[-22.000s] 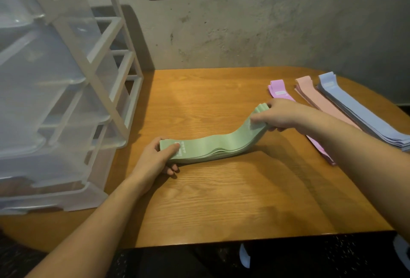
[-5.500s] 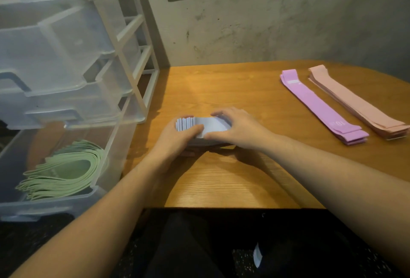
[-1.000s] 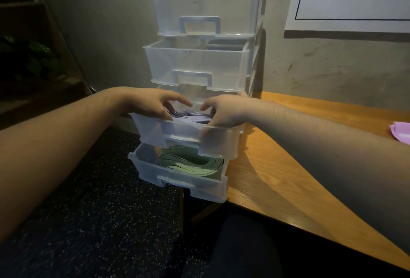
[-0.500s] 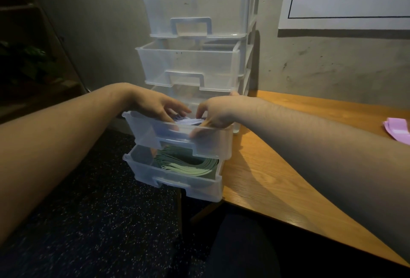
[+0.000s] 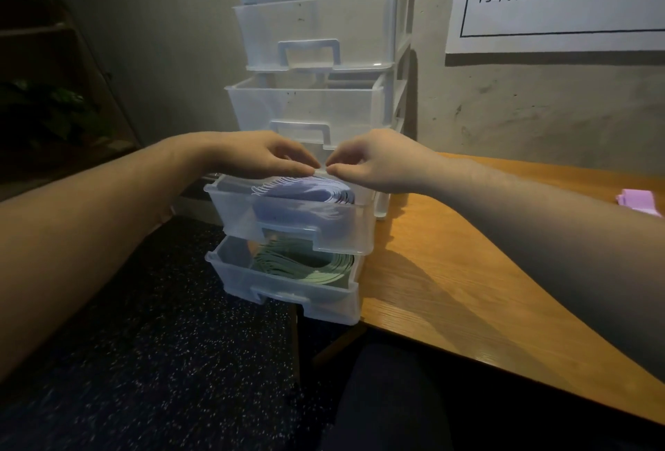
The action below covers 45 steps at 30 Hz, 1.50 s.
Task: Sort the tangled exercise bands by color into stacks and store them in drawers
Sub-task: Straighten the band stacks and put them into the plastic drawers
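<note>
both hands, left hand [image 5: 262, 155] and right hand [image 5: 374, 162], pinch the blue bands' [image 5: 302, 195] top edge above the third drawer [image 5: 288, 231]; green bands [image 5: 309, 263] lie at 6 o'clock below.

Dim overall, cool grey cast. Brightest on wall poster [image 5: 561, 0] and drawer unit [image 5: 320, 36]. Left side near black. Soft forearm shadow across table [image 5: 449, 288]. Wide-angle bowing at edges. Slight softness, mild noise in dark floor [image 5: 162, 360].
</note>
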Available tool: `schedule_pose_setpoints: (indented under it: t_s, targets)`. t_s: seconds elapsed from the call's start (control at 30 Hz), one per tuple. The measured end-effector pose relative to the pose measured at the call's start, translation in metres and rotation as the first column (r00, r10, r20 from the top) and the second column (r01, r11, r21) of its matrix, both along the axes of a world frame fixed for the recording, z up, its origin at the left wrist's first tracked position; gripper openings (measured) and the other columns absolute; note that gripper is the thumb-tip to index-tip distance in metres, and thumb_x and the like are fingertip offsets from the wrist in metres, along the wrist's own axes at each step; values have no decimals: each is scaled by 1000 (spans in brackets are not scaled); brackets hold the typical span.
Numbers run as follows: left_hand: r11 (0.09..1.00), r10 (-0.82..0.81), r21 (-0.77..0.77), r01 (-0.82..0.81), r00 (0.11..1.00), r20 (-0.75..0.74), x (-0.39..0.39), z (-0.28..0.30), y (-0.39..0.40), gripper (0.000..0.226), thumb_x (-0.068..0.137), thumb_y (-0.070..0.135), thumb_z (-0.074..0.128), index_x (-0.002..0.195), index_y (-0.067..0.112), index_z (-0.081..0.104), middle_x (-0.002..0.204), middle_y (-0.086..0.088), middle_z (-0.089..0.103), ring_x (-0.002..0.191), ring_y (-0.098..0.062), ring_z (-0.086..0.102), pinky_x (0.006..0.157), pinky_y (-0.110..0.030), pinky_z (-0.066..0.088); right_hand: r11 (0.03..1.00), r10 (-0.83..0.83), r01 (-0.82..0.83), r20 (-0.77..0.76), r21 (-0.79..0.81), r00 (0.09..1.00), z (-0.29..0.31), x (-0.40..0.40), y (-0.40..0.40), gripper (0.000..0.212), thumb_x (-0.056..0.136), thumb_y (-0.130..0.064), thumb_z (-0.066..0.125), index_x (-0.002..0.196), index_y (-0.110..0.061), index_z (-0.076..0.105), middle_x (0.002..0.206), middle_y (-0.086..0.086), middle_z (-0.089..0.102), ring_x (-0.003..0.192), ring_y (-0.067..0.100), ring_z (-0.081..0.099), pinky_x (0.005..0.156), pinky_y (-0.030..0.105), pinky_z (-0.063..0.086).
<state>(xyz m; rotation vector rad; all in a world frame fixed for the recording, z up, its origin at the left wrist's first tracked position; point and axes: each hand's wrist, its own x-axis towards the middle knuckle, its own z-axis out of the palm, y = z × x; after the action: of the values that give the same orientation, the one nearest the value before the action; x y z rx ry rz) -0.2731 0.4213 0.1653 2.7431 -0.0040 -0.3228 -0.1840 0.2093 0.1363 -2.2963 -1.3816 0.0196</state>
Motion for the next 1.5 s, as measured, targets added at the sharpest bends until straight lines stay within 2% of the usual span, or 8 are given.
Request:
schedule_pose_setpoints:
  t_s: [0.1, 0.4, 0.6, 0.8, 1.0, 1.17, 1.37, 1.5]
  targets:
    - [1000, -27, 9, 26, 996, 80, 0, 11, -25, 56, 82, 63, 53, 130, 35, 61, 123, 16, 64, 116, -4, 60, 108, -37, 47, 999, -17, 17, 16, 29, 1000, 6, 0, -23, 30, 99, -39, 57, 120, -23, 70, 107, -7, 71, 96, 6, 63, 79, 16, 50]
    - [981, -189, 76, 178, 965, 181, 34, 25, -123, 24, 100, 39, 55, 122, 33, 64, 118, 8, 66, 111, -9, 62, 99, -33, 48, 986, -141, 138, 26, 88, 990, 10, 17, -120, 23, 98, -37, 58, 113, -26, 72, 104, -8, 70, 98, 8, 62, 78, 17, 45]
    - [958, -282, 104, 266, 942, 181, 78, 19, -192, 27, 101, 37, 56, 125, 31, 65, 110, 14, 66, 102, 0, 61, 88, -22, 48, 960, -275, 274, 21, 57, 961, -3, 37, -193, 25, 99, -39, 56, 115, -26, 72, 106, -7, 70, 100, 11, 62, 84, 25, 49]
    - [920, -390, 116, 374, 905, 173, 138, -15, -287, 26, 101, 35, 56, 125, 27, 65, 117, 8, 65, 107, -8, 61, 90, -23, 47, 900, -436, 435, -35, -36, 899, -33, 66, -281, 25, 99, -37, 57, 116, -27, 72, 110, -8, 70, 102, 10, 62, 86, 26, 51]
    - [899, -437, 56, 434, 881, 181, 208, -83, -364, 27, 100, 33, 59, 126, 28, 64, 114, 10, 64, 107, -14, 64, 86, -27, 47, 792, -611, 605, -113, -86, 784, -81, 94, -368, 26, 98, -32, 56, 116, -24, 73, 113, -5, 71, 104, 12, 63, 90, 25, 49]
    - [902, -400, -90, 422, 896, 192, 257, -137, -408, 30, 99, 29, 61, 129, 27, 60, 130, 4, 62, 108, -13, 62, 88, -27, 49, 677, -733, 732, -166, -75, 660, -119, 115, -431, 23, 95, -28, 59, 113, -26, 74, 116, -9, 72, 101, 8, 62, 85, 19, 41]
    - [861, -426, -153, 485, 852, 303, 298, -172, -458, 30, 99, 20, 59, 128, 20, 61, 128, 7, 62, 115, -11, 57, 92, -23, 46, 405, -884, 914, -243, 31, 400, -142, 147, -487, 27, 94, -26, 60, 118, -23, 72, 120, -3, 68, 99, 13, 60, 80, 25, 44]
    - [859, -411, -163, 485, 844, 344, 333, -184, -498, 26, 98, 22, 57, 124, 19, 61, 126, 3, 62, 116, -14, 57, 94, -27, 46, 272, -947, 960, -193, -59, 257, -161, 163, -523, 32, 94, -35, 57, 123, -28, 67, 127, 0, 64, 117, 22, 55, 97, 37, 49]
